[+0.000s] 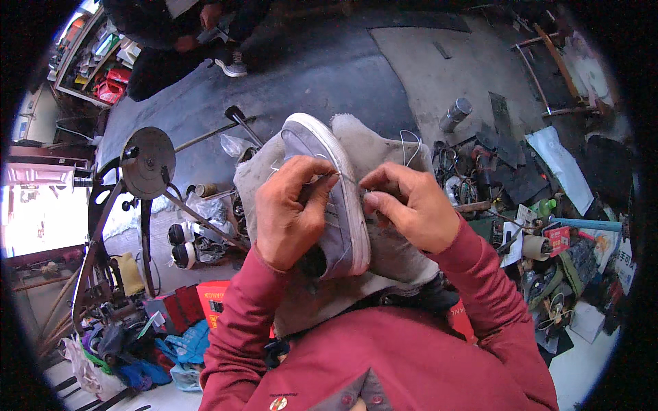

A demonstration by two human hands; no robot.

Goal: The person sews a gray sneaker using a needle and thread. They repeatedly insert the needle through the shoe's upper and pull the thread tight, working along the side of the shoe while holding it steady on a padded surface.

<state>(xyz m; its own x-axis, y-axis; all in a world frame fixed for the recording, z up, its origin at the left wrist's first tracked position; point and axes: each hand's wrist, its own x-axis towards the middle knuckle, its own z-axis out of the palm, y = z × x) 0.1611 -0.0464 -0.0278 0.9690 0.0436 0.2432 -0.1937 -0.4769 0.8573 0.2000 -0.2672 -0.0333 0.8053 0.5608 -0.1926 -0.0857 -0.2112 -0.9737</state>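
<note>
A grey shoe point(308, 138) with a scuffed white rubber sole point(360, 231) lies on its side across my lap, toe pointing away from me. Under it is a worn grey-beige cloth point(370, 141). My left hand point(295, 210) rests over the shoe's upper, thumb and forefinger pinched at the sole's edge on a fine pale thread point(320, 156). Just right of the sole, my right hand point(411, 205) has thumb and forefinger bent together around a small pale bit, apparently thread. Beyond that hand stands a loop of white thread point(409, 147).
At left stands a metal hand-cranked machine with a round wheel point(148, 162). Shoes point(182, 246) lie below it. A metal cylinder point(456, 114), a green-capped bottle point(546, 206) and mixed scraps crowd the right. A seated person point(175, 31) is at the upper left, opposite me.
</note>
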